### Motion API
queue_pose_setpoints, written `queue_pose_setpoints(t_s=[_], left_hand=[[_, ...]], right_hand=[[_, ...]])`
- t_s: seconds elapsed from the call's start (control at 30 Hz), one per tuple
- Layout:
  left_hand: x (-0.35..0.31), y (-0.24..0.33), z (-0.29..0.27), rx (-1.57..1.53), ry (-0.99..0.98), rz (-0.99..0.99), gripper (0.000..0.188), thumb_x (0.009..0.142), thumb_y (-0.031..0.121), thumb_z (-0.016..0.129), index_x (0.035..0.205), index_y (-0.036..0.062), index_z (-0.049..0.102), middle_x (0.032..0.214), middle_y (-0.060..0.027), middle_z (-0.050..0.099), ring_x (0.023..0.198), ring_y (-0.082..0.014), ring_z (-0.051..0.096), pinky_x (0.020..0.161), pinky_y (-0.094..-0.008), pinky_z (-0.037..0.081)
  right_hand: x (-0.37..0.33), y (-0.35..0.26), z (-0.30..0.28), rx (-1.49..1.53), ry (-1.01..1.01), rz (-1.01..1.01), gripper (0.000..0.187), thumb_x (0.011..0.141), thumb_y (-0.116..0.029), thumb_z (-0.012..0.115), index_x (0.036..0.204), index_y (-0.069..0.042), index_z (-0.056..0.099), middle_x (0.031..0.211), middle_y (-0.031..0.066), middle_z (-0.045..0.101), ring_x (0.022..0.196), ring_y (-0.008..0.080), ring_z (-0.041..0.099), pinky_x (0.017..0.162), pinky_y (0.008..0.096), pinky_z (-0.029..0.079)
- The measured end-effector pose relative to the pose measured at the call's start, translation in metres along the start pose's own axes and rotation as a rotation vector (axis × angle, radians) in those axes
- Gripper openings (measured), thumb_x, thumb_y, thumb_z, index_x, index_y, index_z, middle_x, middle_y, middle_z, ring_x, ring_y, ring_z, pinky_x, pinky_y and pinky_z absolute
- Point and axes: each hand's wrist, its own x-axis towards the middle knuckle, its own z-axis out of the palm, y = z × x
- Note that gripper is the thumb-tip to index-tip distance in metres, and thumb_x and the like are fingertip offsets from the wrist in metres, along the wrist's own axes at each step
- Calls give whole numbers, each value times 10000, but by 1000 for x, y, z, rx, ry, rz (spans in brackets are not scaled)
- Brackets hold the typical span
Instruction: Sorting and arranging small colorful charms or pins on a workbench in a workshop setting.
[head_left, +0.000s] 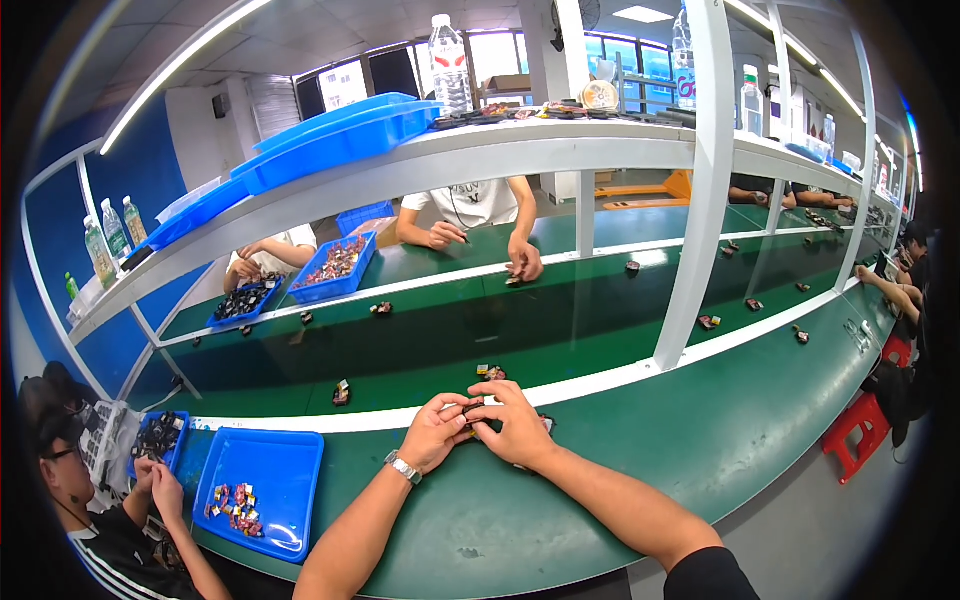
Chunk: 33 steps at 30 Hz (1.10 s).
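Observation:
My left hand [432,434], with a metal wristwatch [403,467] on its wrist, and my right hand [514,428] meet above the green worktop near the white rail. Between their fingertips they grip a small dark part [474,409]; fingers cover much of it, so its exact kind does not show. Another small part [547,424] peeks out beside my right hand. Just beyond my fingers, a small component with a yellow-and-white piece [490,372] lies on the green belt. A similar component [342,392] rests farther left on the belt.
Left of me stands a blue tray [262,437] holding several small parts. A co-worker's hands [160,480] are at work beside it. Across the belt [420,345], another person's hands [522,262] handle parts. A white upright [697,200] and an overhead shelf [540,150] frame the line.

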Motion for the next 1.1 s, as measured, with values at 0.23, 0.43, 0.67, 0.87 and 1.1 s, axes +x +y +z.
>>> queue_pose_setpoints(t_s=[0.23, 0.43, 0.67, 0.87, 1.1], left_hand=[[0, -1, 1, 26, 35, 18, 286, 922, 43, 623, 1182, 73, 507, 1302, -126, 575, 1149, -213, 595, 957, -410, 523], [0, -1, 4, -19, 40, -3, 266, 945, 28, 574, 1197, 72, 499, 1233, -93, 596, 1125, -195, 592, 958, -385, 521], [0, 0, 8, -1, 71, -30, 257, 957, 13, 541, 1203, 69, 492, 1200, -67, 604, 1094, -169, 599, 930, -347, 533], [1, 1, 10, 6, 61, -42, 247, 957, 5, 535, 1195, 63, 500, 1175, -69, 616, 1086, -167, 602, 935, -345, 531], [0, -1, 9, 6, 77, -35, 240, 959, 5, 532, 1190, 59, 503, 1175, -78, 620, 1082, -177, 606, 940, -362, 533]], right_hand=[[-1, -2, 2, 29, -54, 10, 189, 767, -48, 705, 955, -71, 706, 1258, 93, 583, 1217, 311, 481, 1040, 415, 391], [5, -10, -5, -45, 48, -43, 199, 756, -24, 715, 948, -65, 687, 1090, 81, 603, 1044, 289, 560, 881, 382, 483], [6, -11, -10, -213, 52, -212, 202, 738, -13, 699, 931, -43, 648, 985, 66, 597, 920, 257, 591, 752, 363, 516], [5, -8, -11, -302, 14, -250, 217, 728, -13, 719, 936, -55, 673, 968, 57, 606, 891, 238, 603, 724, 327, 536], [7, -10, -11, -291, -6, -252, 205, 741, -34, 707, 941, -34, 664, 995, 67, 607, 932, 243, 596, 733, 337, 539]])
